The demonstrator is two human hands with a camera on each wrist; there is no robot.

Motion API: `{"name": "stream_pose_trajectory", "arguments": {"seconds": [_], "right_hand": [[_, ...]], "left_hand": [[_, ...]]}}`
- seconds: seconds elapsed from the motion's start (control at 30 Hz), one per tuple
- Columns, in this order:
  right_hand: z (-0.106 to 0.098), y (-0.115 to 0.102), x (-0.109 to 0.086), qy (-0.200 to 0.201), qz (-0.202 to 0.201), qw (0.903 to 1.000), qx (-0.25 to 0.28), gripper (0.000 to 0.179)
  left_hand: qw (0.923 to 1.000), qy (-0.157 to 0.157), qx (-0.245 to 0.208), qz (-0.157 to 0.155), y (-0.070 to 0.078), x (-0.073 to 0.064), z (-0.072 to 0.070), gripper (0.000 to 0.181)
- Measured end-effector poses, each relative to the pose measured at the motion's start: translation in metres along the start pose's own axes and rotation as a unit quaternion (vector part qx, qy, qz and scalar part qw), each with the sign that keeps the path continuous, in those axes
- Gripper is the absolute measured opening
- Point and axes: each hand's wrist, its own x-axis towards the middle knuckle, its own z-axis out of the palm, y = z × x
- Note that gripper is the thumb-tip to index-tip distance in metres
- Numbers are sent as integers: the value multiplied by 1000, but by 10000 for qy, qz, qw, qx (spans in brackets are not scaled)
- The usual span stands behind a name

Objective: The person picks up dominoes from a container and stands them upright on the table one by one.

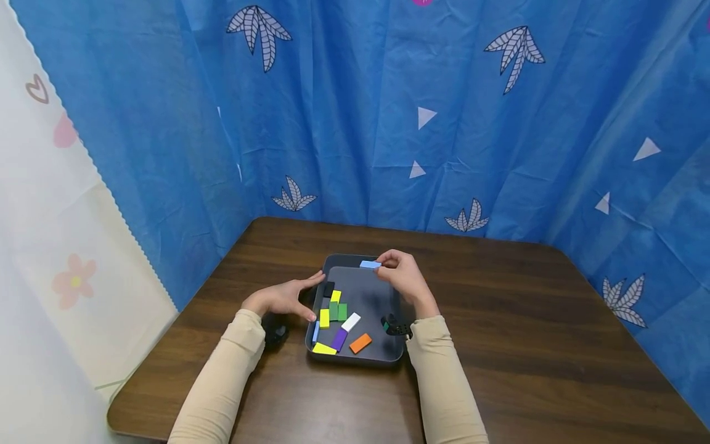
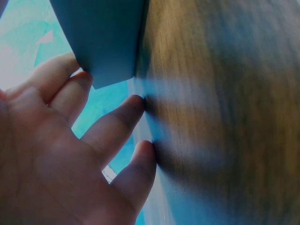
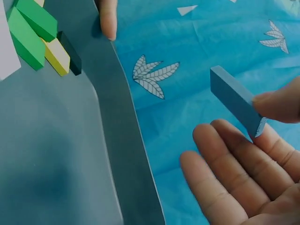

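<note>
My right hand [image 1: 407, 279] pinches one end of a light blue block [image 1: 368, 264] between thumb and index finger, over the far edge of a dark grey tray [image 1: 363, 290]. The right wrist view shows that block [image 3: 236, 100] raised, with the other fingers loosely spread below. Spread along the tray's left side, my left hand [image 1: 285, 297] has its thumb near the rim and its fingertips by the far left part. In the left wrist view, some left fingers [image 2: 115, 124] touch the wooden table and others lie at the tray wall [image 2: 105, 42].
Inside the tray's left half lie several blocks: yellow [image 1: 324, 319], green [image 1: 342, 311], black [image 1: 328, 289], white [image 1: 350, 322], purple [image 1: 339, 340], orange [image 1: 360, 343] and another light blue one [image 1: 315, 332]. A wooden table [image 1: 527, 333] supports the tray. Blue curtains [image 1: 355, 123] hang behind.
</note>
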Motion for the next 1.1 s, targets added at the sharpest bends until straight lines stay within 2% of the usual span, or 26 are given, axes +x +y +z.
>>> {"name": "stream_pose_trajectory", "arguments": {"seconds": [0.17, 0.3, 0.6, 0.77, 0.97, 1.1], "right_hand": [[-9, -2, -4, 11, -148, 9997, -194, 14], [-17, -5, -7, -44, -217, 9997, -124, 16], [-37, -5, -16, -357, -439, 9978, -351, 11], [-51, -5, -19, -288, -491, 9978, -333, 13], [-66, -3, -24, 18, -405, 9977, -550, 12], [-71, -1, -24, 162, -468, 9977, -464, 12]], "left_hand": [[10000, 2, 17, 41, 1, 0, -1, 102], [10000, 28, -24, 47, 1, 0, -2, 102], [10000, -1, -8, 47, 0, 1, -1, 103], [10000, 26, -48, -19, 0, 1, -1, 104], [9998, -29, -89, -175, 0, 2, -1, 105], [9999, 12, -123, -65, -1, 3, 0, 104]]}}
